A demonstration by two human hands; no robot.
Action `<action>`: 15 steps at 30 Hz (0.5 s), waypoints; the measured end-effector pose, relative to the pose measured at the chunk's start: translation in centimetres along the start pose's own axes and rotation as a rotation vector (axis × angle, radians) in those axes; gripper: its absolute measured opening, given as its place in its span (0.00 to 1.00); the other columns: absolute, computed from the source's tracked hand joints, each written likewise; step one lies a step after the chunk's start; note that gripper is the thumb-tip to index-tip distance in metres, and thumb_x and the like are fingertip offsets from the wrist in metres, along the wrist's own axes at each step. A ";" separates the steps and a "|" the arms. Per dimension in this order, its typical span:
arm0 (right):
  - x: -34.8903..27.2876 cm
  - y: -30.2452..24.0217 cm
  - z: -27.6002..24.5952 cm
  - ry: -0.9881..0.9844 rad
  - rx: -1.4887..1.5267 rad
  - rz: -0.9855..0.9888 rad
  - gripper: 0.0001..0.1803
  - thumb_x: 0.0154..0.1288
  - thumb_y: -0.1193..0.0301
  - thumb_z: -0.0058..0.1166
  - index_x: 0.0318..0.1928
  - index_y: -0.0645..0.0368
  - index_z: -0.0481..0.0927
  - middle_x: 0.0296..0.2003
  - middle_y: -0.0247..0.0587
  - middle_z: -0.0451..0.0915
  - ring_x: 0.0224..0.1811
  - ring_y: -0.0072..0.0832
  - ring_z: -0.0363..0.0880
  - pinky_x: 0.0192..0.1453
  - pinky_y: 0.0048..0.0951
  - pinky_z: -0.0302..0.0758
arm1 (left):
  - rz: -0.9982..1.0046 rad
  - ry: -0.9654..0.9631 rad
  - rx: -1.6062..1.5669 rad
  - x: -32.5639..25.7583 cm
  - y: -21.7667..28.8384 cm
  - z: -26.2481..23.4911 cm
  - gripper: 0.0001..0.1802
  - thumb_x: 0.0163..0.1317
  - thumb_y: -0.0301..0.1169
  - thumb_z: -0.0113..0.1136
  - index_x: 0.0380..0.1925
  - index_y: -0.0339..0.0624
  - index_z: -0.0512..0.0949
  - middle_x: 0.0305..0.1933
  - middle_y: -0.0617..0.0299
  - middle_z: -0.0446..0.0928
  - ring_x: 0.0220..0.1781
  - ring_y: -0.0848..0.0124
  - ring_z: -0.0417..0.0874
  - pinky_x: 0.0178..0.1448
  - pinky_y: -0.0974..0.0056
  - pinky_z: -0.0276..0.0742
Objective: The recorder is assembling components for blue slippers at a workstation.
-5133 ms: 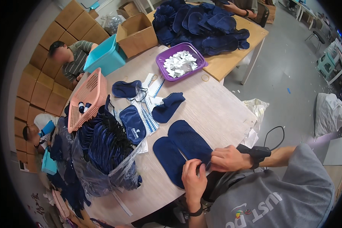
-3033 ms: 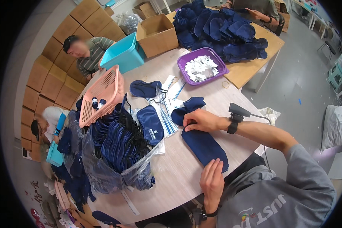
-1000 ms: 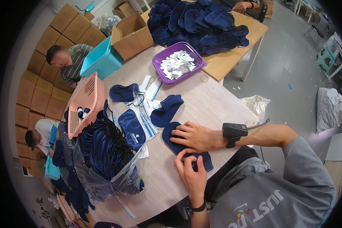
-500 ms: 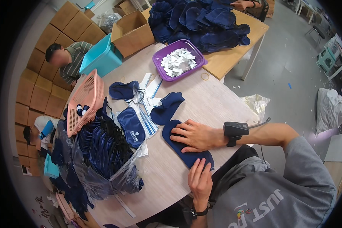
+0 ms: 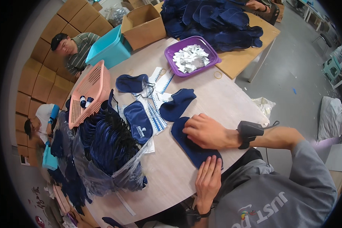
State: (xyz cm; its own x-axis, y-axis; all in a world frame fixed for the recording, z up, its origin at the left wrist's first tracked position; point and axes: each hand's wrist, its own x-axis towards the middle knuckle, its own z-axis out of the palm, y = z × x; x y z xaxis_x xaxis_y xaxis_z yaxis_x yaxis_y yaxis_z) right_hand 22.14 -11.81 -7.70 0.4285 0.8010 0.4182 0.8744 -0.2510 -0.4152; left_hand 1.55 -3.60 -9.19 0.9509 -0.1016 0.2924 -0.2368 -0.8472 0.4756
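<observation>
Both hands are flat and open; the right hand (image 5: 206, 131) presses on the upper end of a navy fabric pouch (image 5: 193, 146) on the counter (image 5: 231, 100); the left hand (image 5: 208, 178) rests on its lower edge, gripping nothing.

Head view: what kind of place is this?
Probably a packing or light-assembly workshop. A clear bag bulges with dark blue fabric pieces, more are heaped on the far table, and cardboard boxes stack along the wall. Both hands, left hand and right hand, press a blue pouch.
</observation>
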 end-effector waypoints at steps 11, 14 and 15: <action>2.9 2.6 1.0 -0.095 0.173 0.120 0.09 0.67 0.70 0.64 0.44 0.58 0.81 0.42 0.42 0.78 0.51 0.42 0.78 0.53 0.42 0.78 | -0.042 0.032 -0.113 -2.1 0.5 -0.6 0.17 0.67 0.20 0.61 0.55 0.39 0.86 0.58 0.51 0.87 0.64 0.58 0.86 0.69 0.54 0.78; 3.1 1.7 0.1 -0.048 0.169 0.100 0.08 0.68 0.71 0.63 0.43 0.59 0.80 0.40 0.41 0.78 0.48 0.42 0.79 0.51 0.42 0.78 | -0.032 0.045 -0.143 -2.0 0.4 -0.7 0.17 0.67 0.20 0.62 0.55 0.39 0.87 0.58 0.51 0.87 0.64 0.56 0.87 0.68 0.53 0.79; 3.1 1.5 -0.1 -0.037 0.163 0.101 0.07 0.68 0.71 0.62 0.43 0.59 0.80 0.39 0.41 0.78 0.47 0.42 0.79 0.51 0.42 0.78 | -0.034 0.055 -0.162 -2.0 0.4 -0.6 0.17 0.67 0.20 0.62 0.55 0.40 0.87 0.59 0.51 0.87 0.64 0.56 0.86 0.68 0.53 0.79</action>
State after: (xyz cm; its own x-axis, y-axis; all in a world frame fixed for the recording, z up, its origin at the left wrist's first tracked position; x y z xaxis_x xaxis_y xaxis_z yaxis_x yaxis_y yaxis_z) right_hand 24.76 -9.73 -6.97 0.5008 0.7964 0.3391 0.7777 -0.2419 -0.5803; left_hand -0.60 -3.37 -9.07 0.9477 -0.0418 0.3164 -0.2377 -0.7538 0.6126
